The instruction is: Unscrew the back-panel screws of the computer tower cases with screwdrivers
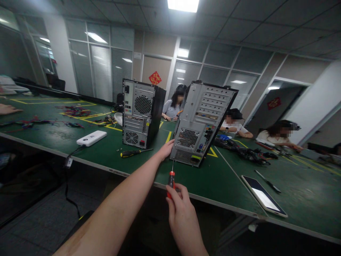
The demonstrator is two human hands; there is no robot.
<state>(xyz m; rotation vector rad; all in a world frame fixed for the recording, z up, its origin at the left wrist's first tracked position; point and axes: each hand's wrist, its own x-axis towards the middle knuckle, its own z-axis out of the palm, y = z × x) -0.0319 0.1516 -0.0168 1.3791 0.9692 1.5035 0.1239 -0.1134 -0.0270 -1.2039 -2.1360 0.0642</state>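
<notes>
Our left forearm (114, 201), bare; beyond it our left hand (165, 151), laid at the lower left edge of the tower (192, 117), fingertips hidden, grip we cannot tell. Our right hand (182, 209), pinching a driver (171, 180): rounded handle, red and dark; thin metal shaft, long axis running forward to the tower's lower left corner; tip contact unclear. Tower: straight ahead of both hands, left hand nearer; tall box, grey metal back, perforated and slotted, dark side. Green bench (226, 185) beneath, smooth, yellow-lined.

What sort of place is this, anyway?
Probably an electronics workshop of some kind: two computer towers stand on a long green table, tangled black cables lie there too, and the right hand holds a screwdriver.
</notes>
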